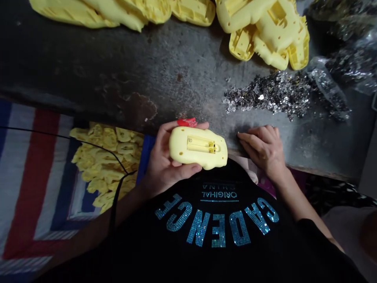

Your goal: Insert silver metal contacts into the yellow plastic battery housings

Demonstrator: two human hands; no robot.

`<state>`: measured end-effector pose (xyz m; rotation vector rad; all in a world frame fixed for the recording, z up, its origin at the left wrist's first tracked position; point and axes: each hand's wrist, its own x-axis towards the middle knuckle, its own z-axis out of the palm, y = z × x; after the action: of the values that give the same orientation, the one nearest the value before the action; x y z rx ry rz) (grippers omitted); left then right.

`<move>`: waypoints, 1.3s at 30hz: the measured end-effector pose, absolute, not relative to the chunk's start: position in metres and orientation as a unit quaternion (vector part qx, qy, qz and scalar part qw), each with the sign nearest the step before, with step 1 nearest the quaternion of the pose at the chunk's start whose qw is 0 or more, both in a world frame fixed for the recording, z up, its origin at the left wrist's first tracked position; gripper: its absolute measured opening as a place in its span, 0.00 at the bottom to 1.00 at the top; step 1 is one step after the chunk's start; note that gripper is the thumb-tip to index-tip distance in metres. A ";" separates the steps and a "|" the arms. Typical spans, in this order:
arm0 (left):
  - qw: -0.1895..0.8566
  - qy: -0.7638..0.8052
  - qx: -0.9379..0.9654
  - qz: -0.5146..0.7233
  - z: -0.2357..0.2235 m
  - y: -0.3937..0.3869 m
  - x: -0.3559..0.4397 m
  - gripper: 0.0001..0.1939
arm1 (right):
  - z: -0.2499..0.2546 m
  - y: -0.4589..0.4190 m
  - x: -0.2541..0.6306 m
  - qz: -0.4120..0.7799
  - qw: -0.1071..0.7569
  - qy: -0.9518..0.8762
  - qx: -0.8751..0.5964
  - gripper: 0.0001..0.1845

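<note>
My left hand (165,157) is wrapped around a yellow plastic toy shell (198,155), held just off the bench's front edge. Its outer side faces up, showing a long open battery compartment and small screw holes. Red tape or wrapping (187,122) covers one finger of that hand. To the right, my right hand (263,147) is closed in a pinch over the bench edge, apart from the shell. A tiny light speck shows at its fingertips, too small to name. Beyond this hand lies a heap of small shiny metal pieces (271,94).
The dark, worn workbench (118,74) spans the view. Yellow shells (273,27) are piled at its back. Clear plastic bags (330,86) of metal pieces sit at right. At lower left, more yellow parts (108,161) fill a container, and a black cord (118,159) hangs nearby.
</note>
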<state>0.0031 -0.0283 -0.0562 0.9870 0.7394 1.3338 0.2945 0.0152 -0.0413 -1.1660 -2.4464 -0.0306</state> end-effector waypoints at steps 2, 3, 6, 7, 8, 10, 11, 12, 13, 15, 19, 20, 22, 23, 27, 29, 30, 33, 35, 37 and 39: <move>0.621 0.341 0.422 0.566 -0.054 -0.030 0.004 0.40 | -0.040 0.000 0.299 0.010 0.216 -0.883 -0.417 0.06; 0.626 0.352 0.417 0.557 -0.053 -0.031 0.005 0.40 | -0.040 -0.007 0.301 0.021 0.218 -0.883 -0.415 0.06; 0.630 0.374 0.413 0.541 -0.049 -0.034 0.006 0.39 | -0.043 -0.023 0.306 0.045 0.231 -0.878 -0.417 0.06; 0.625 0.378 0.419 0.540 -0.048 -0.034 0.006 0.40 | -0.044 -0.026 0.307 0.050 0.236 -0.874 -0.422 0.06; 0.618 0.379 0.427 0.540 -0.048 -0.034 0.007 0.40 | -0.045 -0.029 0.307 0.054 0.241 -0.869 -0.429 0.06; 0.604 0.369 0.448 0.546 -0.048 -0.033 0.011 0.42 | -0.047 -0.033 0.307 0.063 0.249 -0.858 -0.445 0.06; 0.599 0.361 0.456 0.550 -0.049 -0.033 0.013 0.42 | -0.048 -0.033 0.307 0.066 0.248 -0.854 -0.453 0.05; 0.596 0.352 0.463 0.554 -0.050 -0.033 0.015 0.41 | -0.049 -0.034 0.306 0.067 0.245 -0.850 -0.462 0.04; 0.590 0.343 0.467 0.562 -0.051 -0.032 0.017 0.40 | -0.050 -0.035 0.304 0.067 0.242 -0.844 -0.474 0.03; 0.579 0.327 0.471 0.579 -0.054 -0.032 0.020 0.38 | -0.052 -0.037 0.301 0.066 0.241 -0.826 -0.505 0.03; 0.577 0.305 0.485 0.581 -0.060 -0.034 0.022 0.43 | -0.055 -0.042 0.295 0.071 0.277 -0.801 -0.527 0.04; 0.583 0.308 0.485 0.574 -0.061 -0.035 0.021 0.44 | -0.053 -0.043 0.294 0.090 0.295 -0.798 -0.518 0.04; 0.594 0.317 0.479 0.564 -0.061 -0.037 0.021 0.45 | -0.046 -0.042 0.292 0.192 0.353 -0.772 -0.493 0.05; 0.599 0.321 0.477 0.558 -0.061 -0.038 0.021 0.44 | -0.040 -0.040 0.291 0.264 0.387 -0.743 -0.479 0.06; 0.608 0.311 0.495 0.538 -0.056 -0.039 0.021 0.45 | -0.010 -0.025 0.287 0.470 0.419 -0.636 -0.446 0.05; 0.606 0.302 0.507 0.533 -0.055 -0.040 0.021 0.45 | 0.003 -0.015 0.285 0.505 0.384 -0.630 -0.447 0.04; 0.603 0.298 0.515 0.532 -0.055 -0.040 0.022 0.45 | 0.008 -0.011 0.283 0.515 0.368 -0.630 -0.449 0.04; 0.582 0.292 0.533 0.540 -0.053 -0.041 0.023 0.46 | 0.019 -0.001 0.279 0.528 0.330 -0.649 -0.438 0.06; 0.565 0.284 0.545 0.551 -0.052 -0.042 0.024 0.46 | 0.024 0.002 0.277 0.537 0.308 -0.659 -0.427 0.07; 0.546 0.291 0.558 0.553 -0.051 -0.043 0.024 0.45 | 0.026 0.003 0.274 0.539 0.303 -0.656 -0.432 0.08; 0.526 0.301 0.575 0.550 -0.052 -0.044 0.024 0.47 | 0.028 0.003 0.271 0.537 0.310 -0.646 -0.446 0.10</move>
<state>0.0243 -0.0438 -0.0518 1.3747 0.7191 1.3167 0.2714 0.0033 0.0284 -1.1778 -1.7057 1.4181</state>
